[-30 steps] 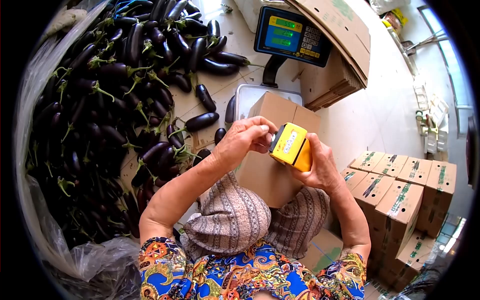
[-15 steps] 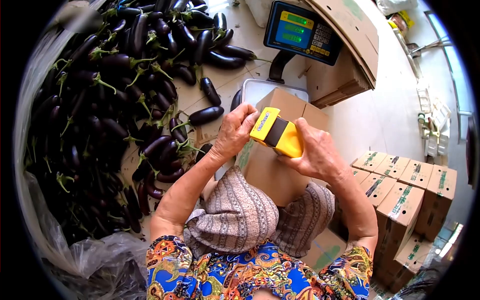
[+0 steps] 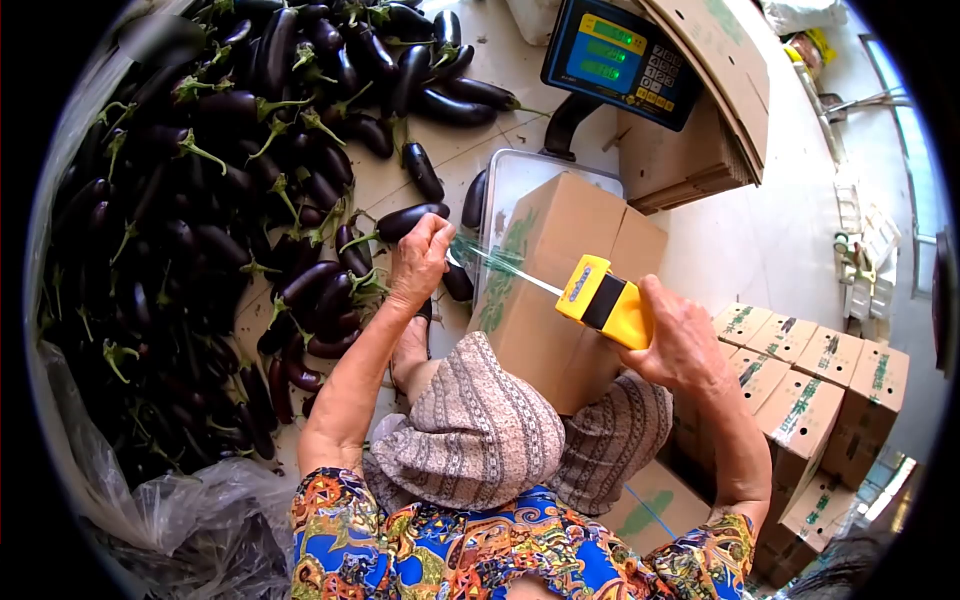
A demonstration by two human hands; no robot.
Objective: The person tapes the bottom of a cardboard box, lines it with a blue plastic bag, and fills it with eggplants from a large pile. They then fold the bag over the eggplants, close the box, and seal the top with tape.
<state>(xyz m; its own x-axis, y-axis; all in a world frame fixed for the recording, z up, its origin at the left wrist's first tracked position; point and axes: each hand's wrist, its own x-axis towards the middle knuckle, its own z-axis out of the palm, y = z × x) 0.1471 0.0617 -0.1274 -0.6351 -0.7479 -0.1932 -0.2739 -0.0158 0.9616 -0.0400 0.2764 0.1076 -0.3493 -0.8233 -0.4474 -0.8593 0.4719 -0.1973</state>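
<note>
A cardboard box [image 3: 545, 325] leans between my knees and the scale's tray [image 3: 515, 165]. Above its top, my right hand [image 3: 677, 335] is wrapped round a yellow tape dispenser [image 3: 607, 300]. My left hand [image 3: 420, 255] pinches the loose end of the clear green-printed packing tape [image 3: 500, 263]. The strip stretches taut between the hand and the dispenser, over the box's left side. Green print shows on that side of the box. Just beyond my left hand lies an eggplant [image 3: 410, 222].
A large heap of eggplants [image 3: 230, 190] covers the floor at left, edged by plastic sheeting [image 3: 215, 510]. The scale's display [image 3: 620, 60] stands at the back, beside flattened cardboard [image 3: 690, 150]. Taped boxes [image 3: 800, 400] are stacked at right.
My hands have moved apart, left hand leftward and dispenser to the right and down. A length of tape now shows between them, and more of the box top is visible.
</note>
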